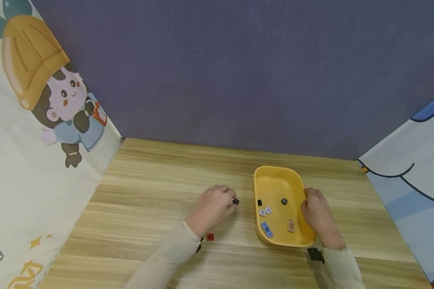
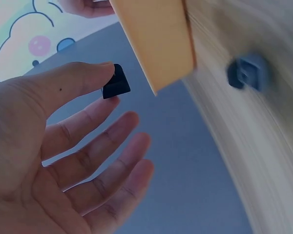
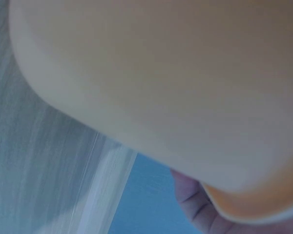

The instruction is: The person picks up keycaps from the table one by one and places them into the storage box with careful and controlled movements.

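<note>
My left hand (image 1: 212,206) pinches a small black keycap (image 2: 116,84) between thumb and index fingertip, while its other fingers are spread in the left wrist view. To the right is a yellow plastic basket (image 1: 275,173), whose right rim my right hand (image 1: 320,216) grips. Inside the basket lie a black keycap (image 1: 284,201), another small black piece (image 1: 259,202), white keycaps (image 1: 268,210), a longer blue keycap (image 1: 266,230) and an orange-brown one (image 1: 291,225). On the table near my left wrist sits a red keycap (image 1: 210,237).
The wood-grain table (image 1: 148,172) meets a dark blue-grey panel (image 1: 220,80) at its back. Cartoon-printed sheets border it on the left (image 1: 29,168) and right (image 1: 412,168). A blurred bluish block (image 2: 249,72) shows on the tabletop in the left wrist view.
</note>
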Demonstrator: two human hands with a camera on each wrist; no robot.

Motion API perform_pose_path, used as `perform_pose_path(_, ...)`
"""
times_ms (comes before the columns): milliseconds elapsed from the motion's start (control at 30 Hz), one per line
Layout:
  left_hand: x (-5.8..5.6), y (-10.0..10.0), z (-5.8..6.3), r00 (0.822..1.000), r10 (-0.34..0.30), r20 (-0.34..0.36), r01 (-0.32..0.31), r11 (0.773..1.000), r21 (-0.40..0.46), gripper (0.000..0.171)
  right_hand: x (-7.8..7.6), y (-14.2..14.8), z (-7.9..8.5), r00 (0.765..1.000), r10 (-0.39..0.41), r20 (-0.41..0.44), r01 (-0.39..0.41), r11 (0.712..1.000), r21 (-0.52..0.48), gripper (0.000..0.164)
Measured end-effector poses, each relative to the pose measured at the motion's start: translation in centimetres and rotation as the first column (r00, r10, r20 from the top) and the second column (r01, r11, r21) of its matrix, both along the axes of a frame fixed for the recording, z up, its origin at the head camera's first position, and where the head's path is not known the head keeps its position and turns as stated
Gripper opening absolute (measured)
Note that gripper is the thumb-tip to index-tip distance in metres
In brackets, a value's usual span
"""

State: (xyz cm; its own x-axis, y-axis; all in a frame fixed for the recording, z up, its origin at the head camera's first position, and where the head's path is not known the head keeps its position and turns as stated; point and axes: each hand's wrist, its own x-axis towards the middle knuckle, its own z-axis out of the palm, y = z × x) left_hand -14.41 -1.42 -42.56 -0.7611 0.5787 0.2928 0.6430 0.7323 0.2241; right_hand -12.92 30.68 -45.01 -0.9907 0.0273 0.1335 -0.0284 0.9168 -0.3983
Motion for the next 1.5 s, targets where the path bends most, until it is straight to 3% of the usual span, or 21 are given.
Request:
perform_pose_path(267, -0.8, 4.0, 0.1, 0.998, -0.052, 0.030, 0.051, 0.999, 0.004, 0.016, 0.1, 0.0, 0.0, 1.000, -0.001, -0.012, 0.001, 1.000, 0.008, 0.034)
perform_pose_path(800, -0.2, 9.6, -0.2, 0.986, -0.149, 0.074, 0.155, 0.985, -0.082, 0.017, 0.0, 0.0, 0.1, 1.000, -0.003, -0.026, 0.003, 1.000, 0.016, 0.033)
perform_pose_path(1233, 0.0, 10.6, -0.7, 0.982, -0.132, 0.135, 0.145, 0.985, -0.092, 0.021, 0.1, 0.1, 0.0, 1.000, 0.005, -0.028, -0.005, 1.000, 0.010, 0.032)
perform_pose_path(1500, 0.2, 9.1, -0.3, 0.981, -0.156, 0.113, 0.161, 0.986, -0.043, 0.023, 0.0, 0.0, 0.0, 0.999, 0.003, -0.043, -0.002, 1.000, 0.017, 0.032)
